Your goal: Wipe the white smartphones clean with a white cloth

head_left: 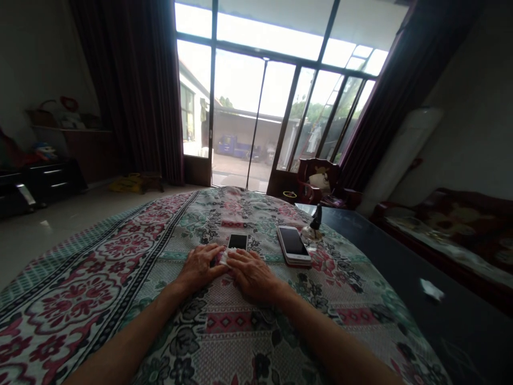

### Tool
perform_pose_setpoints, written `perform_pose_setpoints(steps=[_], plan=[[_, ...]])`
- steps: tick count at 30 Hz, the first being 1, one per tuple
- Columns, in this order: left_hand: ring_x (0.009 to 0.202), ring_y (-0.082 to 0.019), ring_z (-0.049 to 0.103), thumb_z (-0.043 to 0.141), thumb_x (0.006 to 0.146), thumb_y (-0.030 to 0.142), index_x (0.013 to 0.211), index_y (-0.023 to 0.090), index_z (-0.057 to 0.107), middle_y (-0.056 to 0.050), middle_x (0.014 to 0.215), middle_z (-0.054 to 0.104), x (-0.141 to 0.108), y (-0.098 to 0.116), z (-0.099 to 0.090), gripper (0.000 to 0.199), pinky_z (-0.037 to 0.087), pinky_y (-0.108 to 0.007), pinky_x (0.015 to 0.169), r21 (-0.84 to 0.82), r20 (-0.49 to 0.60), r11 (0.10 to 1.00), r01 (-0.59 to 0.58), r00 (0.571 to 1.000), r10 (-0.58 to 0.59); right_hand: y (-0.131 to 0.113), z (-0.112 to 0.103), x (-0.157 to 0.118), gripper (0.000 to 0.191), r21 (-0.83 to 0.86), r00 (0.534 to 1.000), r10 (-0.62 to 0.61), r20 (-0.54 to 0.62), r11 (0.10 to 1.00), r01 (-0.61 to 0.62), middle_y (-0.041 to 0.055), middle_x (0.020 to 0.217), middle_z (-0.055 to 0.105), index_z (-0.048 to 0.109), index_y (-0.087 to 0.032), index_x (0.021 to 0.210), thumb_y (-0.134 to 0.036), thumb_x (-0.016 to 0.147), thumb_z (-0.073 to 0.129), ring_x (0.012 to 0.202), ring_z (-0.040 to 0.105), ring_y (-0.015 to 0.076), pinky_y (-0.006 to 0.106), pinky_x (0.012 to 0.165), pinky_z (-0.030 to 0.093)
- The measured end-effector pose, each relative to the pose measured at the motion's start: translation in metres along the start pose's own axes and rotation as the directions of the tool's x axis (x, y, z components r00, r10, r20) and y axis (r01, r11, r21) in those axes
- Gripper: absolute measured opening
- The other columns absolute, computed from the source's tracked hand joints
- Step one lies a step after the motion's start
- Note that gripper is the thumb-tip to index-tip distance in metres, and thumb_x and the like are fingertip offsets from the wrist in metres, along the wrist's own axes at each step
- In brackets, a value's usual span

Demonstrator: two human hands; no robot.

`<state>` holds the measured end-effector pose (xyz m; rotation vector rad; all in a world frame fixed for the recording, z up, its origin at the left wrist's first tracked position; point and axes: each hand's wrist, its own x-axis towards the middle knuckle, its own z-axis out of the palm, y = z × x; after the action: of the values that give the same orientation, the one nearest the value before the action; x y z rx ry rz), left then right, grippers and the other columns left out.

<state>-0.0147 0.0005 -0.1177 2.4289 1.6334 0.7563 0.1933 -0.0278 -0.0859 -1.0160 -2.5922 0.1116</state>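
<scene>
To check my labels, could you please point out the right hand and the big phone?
Right hand (255,273): head view, back of the hand.
Big phone (293,241): head view, middle of its dark screen.

Daylit glass doors (236,123) | dark curtains (128,80) (both sides) | pale, glossy floor (72,214) | reddish bench (473,211) at right

Flower-patterned tablecloth (234,345), on it small dark-screened device (238,241), white phone (293,243), black-topped bottle (314,228)

From afar, I view a person's bare, tapering left forearm (138,323) and right forearm (331,329), bare left hand (202,263) and right hand (254,274).
</scene>
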Motion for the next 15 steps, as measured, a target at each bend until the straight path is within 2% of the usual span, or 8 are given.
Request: perform_pose_setpoints(steps=[9, 15], plan=[[0.116, -0.029, 0.054, 0.063, 0.081, 0.047, 0.121, 0.027, 0.064, -0.005, 0.128, 0.061, 0.002, 0.0, 0.0, 0.044, 0.039, -0.043, 0.099, 0.029, 0.002, 1.0, -0.005, 1.0, 0.005, 0.027, 0.007, 0.027, 0.035, 0.017, 0.999, 0.023, -0.032, 1.0, -0.023, 0.0041, 0.134, 0.057, 0.059, -0.025, 0.124, -0.023, 0.097, 0.037, 0.126, 0.048, 0.0189, 0.04, 0.104, 0.036], [0.113, -0.027, 0.055, 0.06, 0.084, 0.045, 0.113, 0.031, 0.069, -0.002, 0.126, 0.062, 0.002, 0.0, -0.001, 0.033, 0.037, -0.044, 0.101, 0.009, 0.001, 1.0, -0.023, 1.0, 0.023, 0.044, 0.009, 0.045, 0.035, -0.004, 0.997, 0.072, -0.032, 0.997, -0.073, 0.003, 0.136, 0.056, 0.061, -0.025, 0.122, -0.025, 0.097, 0.036, 0.127, 0.047, 0.0196, 0.041, 0.105, 0.036]])
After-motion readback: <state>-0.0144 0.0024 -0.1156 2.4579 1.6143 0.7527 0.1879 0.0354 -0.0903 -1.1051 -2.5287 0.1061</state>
